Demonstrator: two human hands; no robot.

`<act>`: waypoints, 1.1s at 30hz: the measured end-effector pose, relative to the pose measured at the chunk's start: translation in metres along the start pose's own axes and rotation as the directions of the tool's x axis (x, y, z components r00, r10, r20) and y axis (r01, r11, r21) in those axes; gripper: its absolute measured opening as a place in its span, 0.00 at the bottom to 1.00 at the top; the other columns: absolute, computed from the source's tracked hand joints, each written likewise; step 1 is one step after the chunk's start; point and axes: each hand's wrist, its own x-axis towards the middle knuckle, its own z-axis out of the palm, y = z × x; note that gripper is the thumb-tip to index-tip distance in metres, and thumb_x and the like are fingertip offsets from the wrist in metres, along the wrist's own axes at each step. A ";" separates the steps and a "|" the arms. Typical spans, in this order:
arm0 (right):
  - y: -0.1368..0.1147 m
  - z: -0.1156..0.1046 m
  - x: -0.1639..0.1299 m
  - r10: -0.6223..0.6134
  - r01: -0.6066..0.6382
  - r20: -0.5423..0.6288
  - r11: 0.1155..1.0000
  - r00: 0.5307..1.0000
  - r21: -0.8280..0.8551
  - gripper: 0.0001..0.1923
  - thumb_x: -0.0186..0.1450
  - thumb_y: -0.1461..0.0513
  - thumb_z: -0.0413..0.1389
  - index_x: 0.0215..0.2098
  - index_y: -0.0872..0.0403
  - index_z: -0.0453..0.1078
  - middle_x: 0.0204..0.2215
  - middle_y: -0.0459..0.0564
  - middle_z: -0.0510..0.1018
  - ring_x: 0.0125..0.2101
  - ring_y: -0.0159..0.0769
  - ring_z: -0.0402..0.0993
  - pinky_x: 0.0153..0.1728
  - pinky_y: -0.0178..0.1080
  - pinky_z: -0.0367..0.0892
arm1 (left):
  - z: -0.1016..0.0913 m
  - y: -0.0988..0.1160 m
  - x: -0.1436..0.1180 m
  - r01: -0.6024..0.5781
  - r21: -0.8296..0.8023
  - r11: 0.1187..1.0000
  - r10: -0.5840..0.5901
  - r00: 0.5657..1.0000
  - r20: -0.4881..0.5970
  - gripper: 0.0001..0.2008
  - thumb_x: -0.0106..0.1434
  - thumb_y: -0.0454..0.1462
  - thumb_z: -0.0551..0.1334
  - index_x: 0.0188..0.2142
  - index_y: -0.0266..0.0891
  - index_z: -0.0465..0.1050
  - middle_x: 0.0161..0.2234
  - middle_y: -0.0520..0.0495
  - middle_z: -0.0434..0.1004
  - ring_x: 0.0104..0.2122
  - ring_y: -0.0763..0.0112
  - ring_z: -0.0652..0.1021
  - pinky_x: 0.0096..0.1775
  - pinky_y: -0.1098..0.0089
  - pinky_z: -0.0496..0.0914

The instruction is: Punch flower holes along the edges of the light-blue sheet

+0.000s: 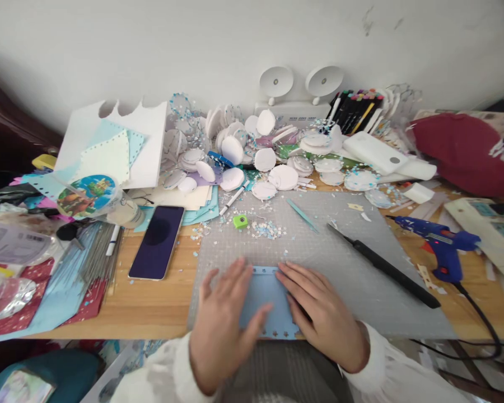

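**Both hands flat on a blue punched card at the near edge of the mat**

Nearest the camera, two white sleeves lead up to the hands. The left hand (pixel 220 330) lies palm down with fingers spread, covering the left part of a pale blue card (pixel 269 299); the right hand (pixel 321 316) presses flat on its right part, fingers pointing toward 10 o'clock. Neither hand is closed around anything; both simply rest open on the card.

The card sits at 6 o'clock on a grey cutting mat (pixel 340 252), its lower edge just at the mat's near rim and close to the edge of the table (pixel 159 305). It is rectangular, light blue, with a row of small punched holes along its far edge and another along its near edge.

Open room lies on the mat from 12 to 3 o'clock of the hands, bare apart from paper scraps. A black-handled tool (pixel 382 266) lies slanted at 2 o'clock, a thin teal stick (pixel 302 215) at 1 o'clock, and a small green punch (pixel 240 221) at 12 o'clock. A dark phone (pixel 157 242) lies on bare wood at 10 o'clock, well apart from the left hand. A blue glue gun (pixel 439 243) rests at 3 o'clock beyond the mat, its cable running off the table's near edge. A heap of white discs (pixel 273 162) crowds the far side by the wall.
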 end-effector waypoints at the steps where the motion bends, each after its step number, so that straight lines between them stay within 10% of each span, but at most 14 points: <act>1: 0.000 0.000 0.000 0.006 -0.006 -0.010 1.000 1.000 0.006 0.23 0.65 0.68 0.47 0.59 0.57 0.62 0.57 0.56 0.68 0.58 0.44 0.61 0.54 0.52 0.65 | -0.008 -0.014 0.003 0.066 0.009 0.998 -0.065 0.996 -0.060 0.22 0.67 0.43 0.52 0.58 0.36 0.61 0.56 0.39 0.69 0.55 0.59 0.69 0.56 0.58 0.57; 5: 0.001 0.002 0.001 0.024 -0.023 -0.043 0.999 0.999 0.033 0.22 0.65 0.68 0.47 0.57 0.56 0.65 0.56 0.56 0.70 0.57 0.43 0.64 0.53 0.51 0.67 | -0.029 -0.081 0.017 0.457 0.124 0.881 -0.398 0.857 -0.328 0.27 0.63 0.47 0.55 0.56 0.33 0.60 0.51 0.33 0.68 0.53 0.49 0.68 0.54 0.54 0.61; 10: 0.000 0.002 0.002 0.038 -0.037 -0.034 0.999 0.999 0.039 0.20 0.65 0.68 0.48 0.55 0.56 0.66 0.55 0.55 0.70 0.56 0.43 0.64 0.52 0.50 0.67 | -0.023 -0.136 0.030 0.628 0.296 0.720 -0.561 0.777 -0.284 0.37 0.56 0.53 0.59 0.54 0.25 0.60 0.46 0.26 0.68 0.49 0.38 0.69 0.49 0.49 0.63; 27: 0.001 0.001 0.003 0.051 -0.049 -0.038 0.997 0.998 0.061 0.20 0.66 0.68 0.47 0.55 0.55 0.66 0.55 0.55 0.70 0.56 0.43 0.65 0.51 0.50 0.68 | -0.018 -0.137 0.039 0.659 0.267 0.703 -0.610 0.752 -0.250 0.37 0.55 0.53 0.59 0.54 0.26 0.59 0.47 0.26 0.70 0.49 0.38 0.71 0.47 0.50 0.66; 33: 0.002 0.002 0.002 0.059 -0.059 -0.008 0.996 0.998 0.067 0.20 0.66 0.68 0.47 0.56 0.55 0.64 0.56 0.54 0.69 0.56 0.43 0.63 0.53 0.50 0.66 | -0.035 -0.161 0.019 0.672 -0.108 0.733 -0.679 0.709 -0.192 0.31 0.60 0.56 0.55 0.53 0.35 0.60 0.37 0.45 0.76 0.40 0.57 0.78 0.40 0.62 0.72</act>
